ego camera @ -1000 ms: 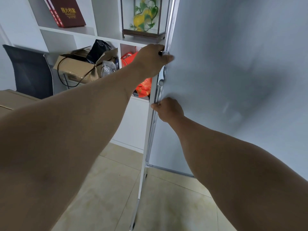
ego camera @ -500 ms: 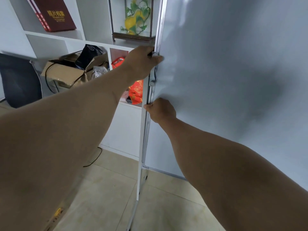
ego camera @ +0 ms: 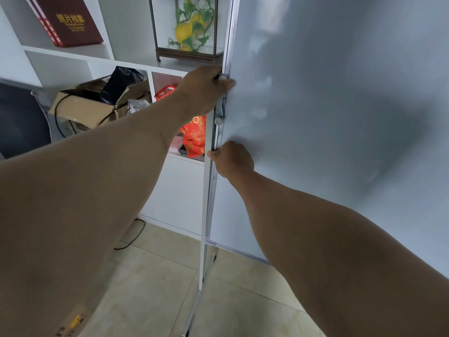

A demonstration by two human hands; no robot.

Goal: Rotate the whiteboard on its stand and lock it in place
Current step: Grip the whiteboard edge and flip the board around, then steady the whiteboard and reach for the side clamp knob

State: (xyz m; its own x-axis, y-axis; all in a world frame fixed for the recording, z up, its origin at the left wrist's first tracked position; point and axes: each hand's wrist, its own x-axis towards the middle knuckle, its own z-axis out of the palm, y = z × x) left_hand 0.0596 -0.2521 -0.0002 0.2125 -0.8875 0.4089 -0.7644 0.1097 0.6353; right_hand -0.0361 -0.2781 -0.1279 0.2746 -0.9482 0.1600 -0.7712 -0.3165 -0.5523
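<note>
The whiteboard [ego camera: 340, 105] stands upright and fills the right half of the view, its pale grey face towards me. Along its left edge runs the stand's white metal post [ego camera: 206, 215], with a metal latch bracket [ego camera: 220, 110] between post and frame. My left hand [ego camera: 202, 90] is closed around the locking knob at the top of that bracket, thumb resting on the board's face. Lower down, my right hand [ego camera: 232, 159] grips the board's aluminium frame edge, fingers wrapped behind it.
Behind the post, white shelves [ego camera: 73, 53] hold a dark red book [ego camera: 69, 19], a glass case with yellow fruit [ego camera: 188, 27], an open cardboard box [ego camera: 85, 108] and a red bag [ego camera: 195, 137]. A black chair [ego camera: 21, 122] stands at left. Beige floor tiles [ego camera: 158, 288] carry a black cable [ego camera: 132, 237].
Both hands keep their grips on knob and frame edge. The view has shifted slightly to the right and closer, so the shelves and chair sit further left.
</note>
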